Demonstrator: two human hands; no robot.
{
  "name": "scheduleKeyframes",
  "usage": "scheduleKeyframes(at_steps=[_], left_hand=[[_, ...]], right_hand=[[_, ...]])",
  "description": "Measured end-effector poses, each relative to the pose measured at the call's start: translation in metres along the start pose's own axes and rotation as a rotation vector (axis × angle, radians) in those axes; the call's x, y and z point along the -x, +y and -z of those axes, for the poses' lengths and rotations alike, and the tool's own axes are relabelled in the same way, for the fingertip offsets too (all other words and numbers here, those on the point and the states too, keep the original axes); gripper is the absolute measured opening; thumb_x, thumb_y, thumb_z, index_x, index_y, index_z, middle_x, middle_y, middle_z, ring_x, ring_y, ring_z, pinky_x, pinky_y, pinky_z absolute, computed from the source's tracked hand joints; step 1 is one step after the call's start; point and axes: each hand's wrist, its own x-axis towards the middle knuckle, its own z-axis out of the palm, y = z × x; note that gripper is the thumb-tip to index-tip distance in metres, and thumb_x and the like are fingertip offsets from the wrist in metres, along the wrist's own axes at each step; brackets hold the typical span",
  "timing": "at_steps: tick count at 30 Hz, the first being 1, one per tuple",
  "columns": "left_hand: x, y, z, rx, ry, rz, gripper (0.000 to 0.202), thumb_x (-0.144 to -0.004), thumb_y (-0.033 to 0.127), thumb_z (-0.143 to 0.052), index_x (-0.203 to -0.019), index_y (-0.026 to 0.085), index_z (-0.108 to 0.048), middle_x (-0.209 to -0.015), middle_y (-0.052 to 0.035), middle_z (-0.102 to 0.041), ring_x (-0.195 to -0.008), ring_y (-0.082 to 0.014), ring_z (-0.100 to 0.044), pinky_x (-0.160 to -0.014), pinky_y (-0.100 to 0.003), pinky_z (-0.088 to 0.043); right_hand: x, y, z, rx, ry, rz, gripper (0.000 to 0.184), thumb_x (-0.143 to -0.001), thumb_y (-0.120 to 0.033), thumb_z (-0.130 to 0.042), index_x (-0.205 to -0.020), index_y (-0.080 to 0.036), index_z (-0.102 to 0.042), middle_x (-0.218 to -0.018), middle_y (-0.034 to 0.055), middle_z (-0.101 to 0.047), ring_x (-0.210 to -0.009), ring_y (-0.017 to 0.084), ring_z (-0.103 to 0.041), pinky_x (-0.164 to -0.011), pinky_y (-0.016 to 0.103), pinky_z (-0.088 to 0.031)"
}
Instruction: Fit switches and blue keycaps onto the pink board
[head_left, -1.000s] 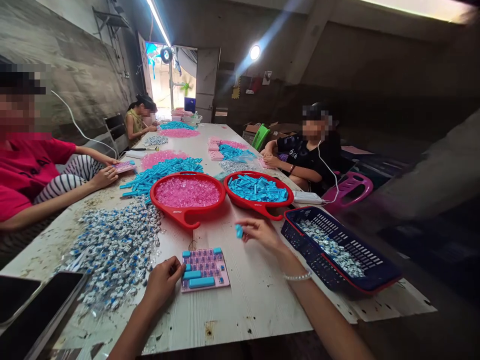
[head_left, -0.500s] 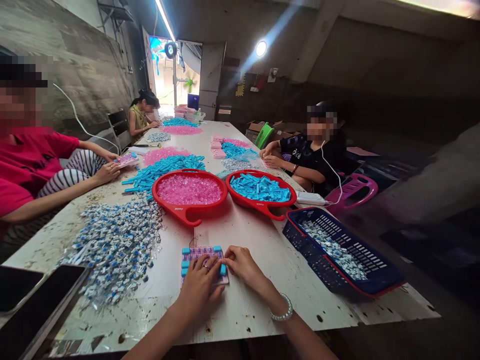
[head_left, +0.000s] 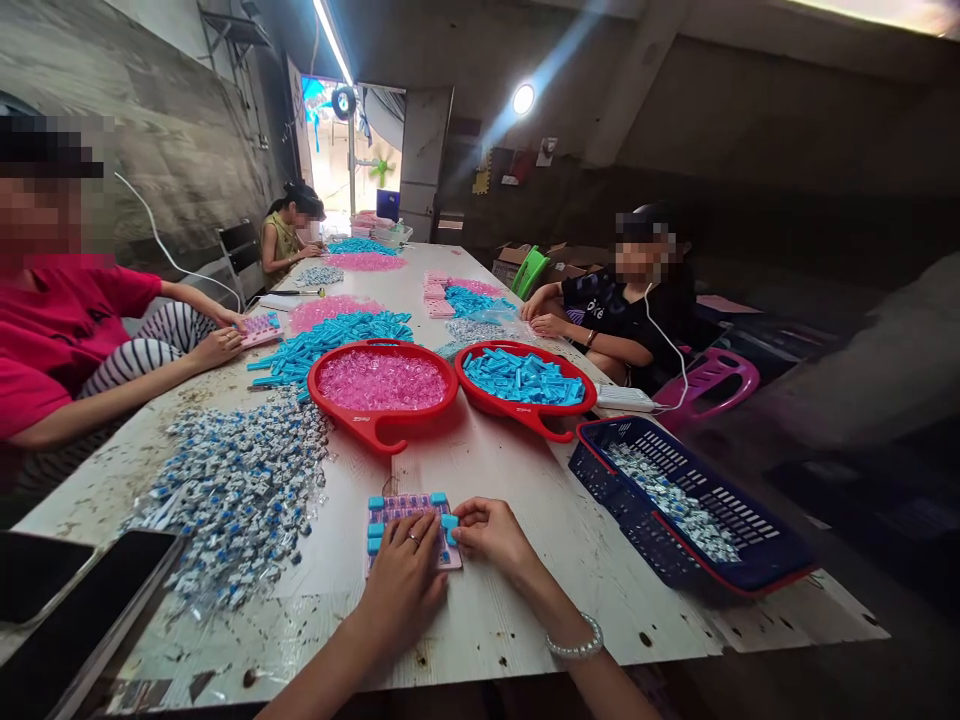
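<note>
A small pink keypad [head_left: 397, 508] with blue keycaps lies on the white table [head_left: 495, 470] in front of me. My left hand [head_left: 405, 578] rests flat over its lower half, fingers stretched out, a ring on one finger. My right hand [head_left: 489, 532] is curled at the keypad's right edge, fingertips pinched on a blue keycap [head_left: 450, 522] there. A bead bracelet is on my right wrist.
Two red trays hold pink pieces [head_left: 381, 380] and blue keycaps [head_left: 523, 378]. A blue basket [head_left: 750, 545] of switches stands at right. A heap of white-blue switches [head_left: 240, 490] lies at left, phones [head_left: 82, 600] near the front left corner. Three other people sit along the table.
My right hand came back from the blue tray with a keycap to the keypad's right edge. My left hand moved over the keypad and now lies on it.
</note>
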Motion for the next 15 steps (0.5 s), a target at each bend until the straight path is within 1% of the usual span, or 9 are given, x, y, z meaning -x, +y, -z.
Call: scheduleKeyframes(at_steps=[4,6,8,10,12,15], left_hand=[[0.000,0.001,0.000,-0.005,0.006,0.010,0.064,-0.075,0.020,-0.057,-0.135,0.016,-0.036,-0.136,-0.0115,-0.047,-0.120,-0.0295,-0.045,-0.101,-0.050,-0.034],[0.000,0.001,-0.002,-0.028,0.020,-0.004,0.062,-0.076,0.021,-0.057,-0.135,0.017,-0.037,-0.137,-0.0108,-0.047,-0.120,-0.0291,-0.045,-0.100,-0.050,-0.034],[0.001,0.002,-0.004,-0.075,0.044,-0.012,0.059,-0.078,0.023,-0.056,-0.135,0.019,-0.038,-0.137,-0.0094,-0.047,-0.120,-0.0290,-0.045,-0.099,-0.049,-0.034],[0.001,0.004,-0.007,-0.123,0.073,0.008,0.059,-0.080,0.025,-0.055,-0.135,0.019,-0.037,-0.135,-0.0095,-0.049,-0.119,-0.0289,-0.046,-0.098,-0.048,-0.035],[0.001,0.005,-0.009,-0.153,0.103,0.034,0.061,-0.080,0.028,-0.056,-0.137,0.016,-0.035,-0.132,-0.0105,-0.051,-0.116,-0.0284,-0.048,-0.097,-0.047,-0.036],[0.002,0.005,-0.008,-0.164,0.132,0.030,0.064,-0.081,0.032,-0.057,-0.138,0.016,-0.032,-0.130,-0.0102,-0.052,-0.115,-0.0273,-0.049,-0.098,-0.045,-0.036]], right_hand=[[-0.006,-0.004,0.001,-0.017,-0.116,-0.054,0.032,-0.046,-0.023,-0.069,-0.072,-0.015,-0.053,-0.045,-0.0068,-0.055,-0.038,0.010,-0.051,-0.042,0.023,-0.043],[-0.009,-0.007,0.003,0.016,-0.144,-0.052,0.036,-0.046,-0.022,-0.068,-0.077,-0.016,-0.051,-0.045,-0.0077,-0.056,-0.037,0.010,-0.050,-0.040,0.022,-0.043],[-0.011,-0.012,0.005,0.064,-0.180,-0.069,0.039,-0.047,-0.021,-0.068,-0.081,-0.015,-0.051,-0.046,-0.0066,-0.058,-0.037,0.011,-0.052,-0.039,0.022,-0.043],[-0.014,-0.017,0.009,0.096,-0.220,-0.104,0.039,-0.046,-0.021,-0.070,-0.080,-0.014,-0.051,-0.047,-0.0038,-0.060,-0.038,0.012,-0.054,-0.040,0.022,-0.044],[-0.017,-0.023,0.012,0.102,-0.261,-0.137,0.039,-0.045,-0.024,-0.074,-0.075,-0.013,-0.052,-0.048,-0.0012,-0.061,-0.041,0.012,-0.056,-0.043,0.022,-0.045],[-0.020,-0.027,0.015,0.106,-0.365,-0.159,0.039,-0.044,-0.026,-0.077,-0.073,-0.013,-0.053,-0.051,-0.0002,-0.063,-0.044,0.011,-0.057,-0.045,0.021,-0.046]])
